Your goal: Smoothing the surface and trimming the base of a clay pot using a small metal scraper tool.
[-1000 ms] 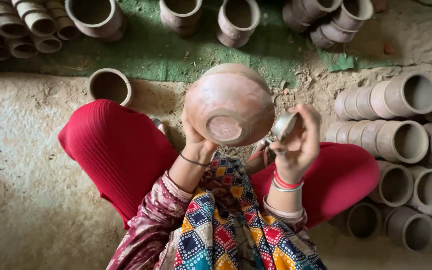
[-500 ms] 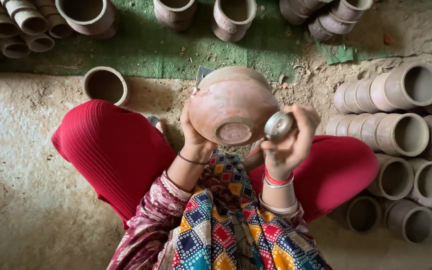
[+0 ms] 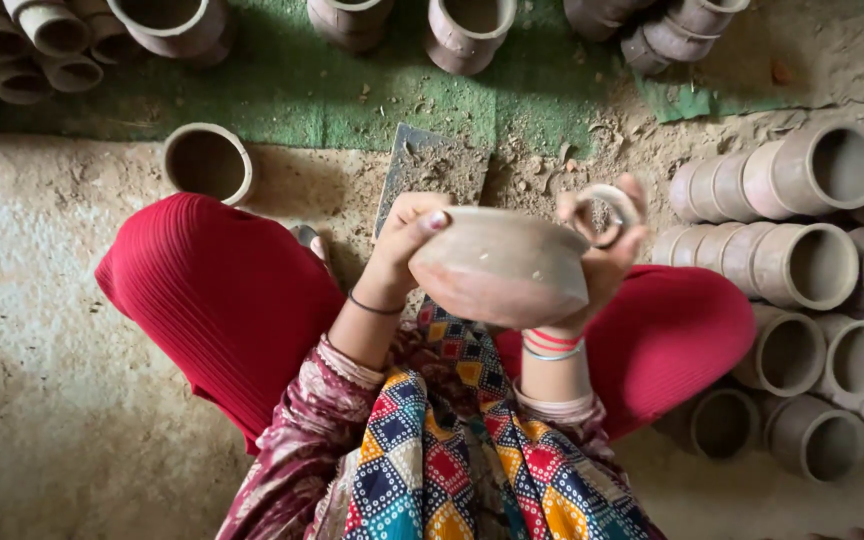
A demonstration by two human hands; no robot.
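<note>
I sit cross-legged in red trousers on a dusty floor. Both hands hold a round unfired clay pot (image 3: 500, 268) over my lap, its rounded side facing me. My left hand (image 3: 404, 240) grips its left edge with the fingers curled over the rim. My right hand (image 3: 607, 262) supports the right side from beneath and also pinches a small clay ring (image 3: 604, 212) between thumb and fingers. Bangles circle my right wrist.
Stacks of clay pots lie on their sides at the right (image 3: 812, 265) and along the top (image 3: 167, 22). One upright pot (image 3: 208, 162) stands left of my knee. A flat grey slab (image 3: 430, 165) lies on the floor by a green mat (image 3: 352, 90).
The pot has been tipped and lowered, so its underside now faces me less and its side shows. My right hand shifted to the pot's right edge with the small ring raised.
</note>
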